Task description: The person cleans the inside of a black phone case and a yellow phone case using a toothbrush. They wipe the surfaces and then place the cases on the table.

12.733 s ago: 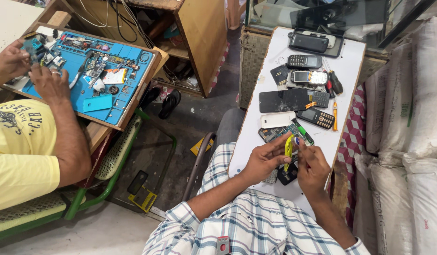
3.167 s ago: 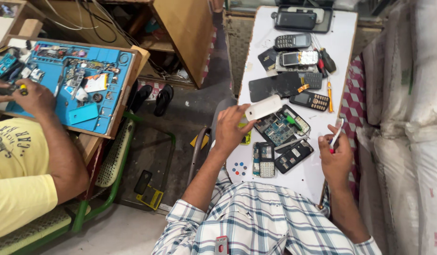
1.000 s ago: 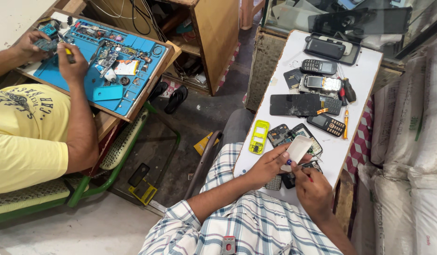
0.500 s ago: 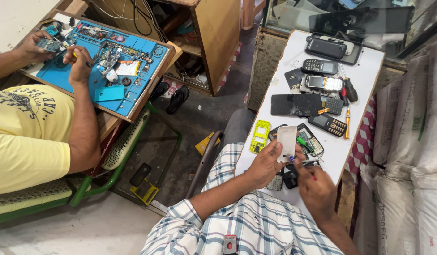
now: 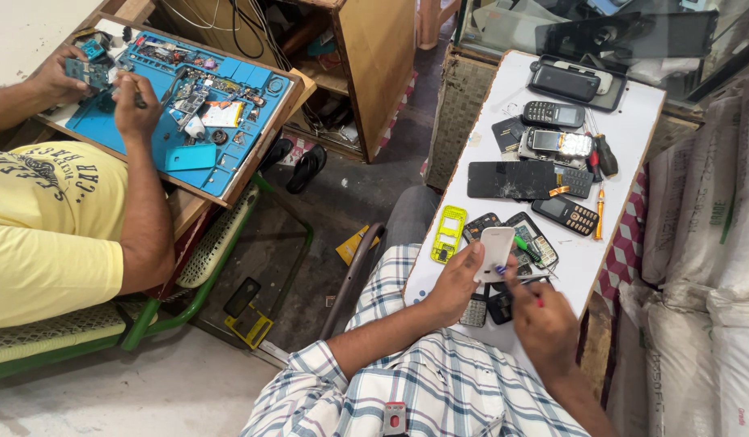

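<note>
Item: white phone shell (image 5: 496, 252), pinched upright in left hand (image 5: 455, 283) fingers over table (image 5: 625, 133) near edge; right hand (image 5: 543, 324) fingers curled round thin tool. Risk: loose grip, shell could've slipped, knocking keypads (image 5: 473, 311) off edge.

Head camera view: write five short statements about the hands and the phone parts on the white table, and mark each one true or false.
1. The left hand holds a white rounded phone shell above the white table. True.
2. The yellow-green plastic phone frame is in the right hand. False: it lies on the table, left of the white shell.
3. A long black cracked phone screen lies flat near the middle of the table. True.
4. The co-worker in the yellow shirt works at the same white table. False: that person's hands are over a separate blue work mat.
5. An orange-handled screwdriver lies near the table's right edge. True.
</note>
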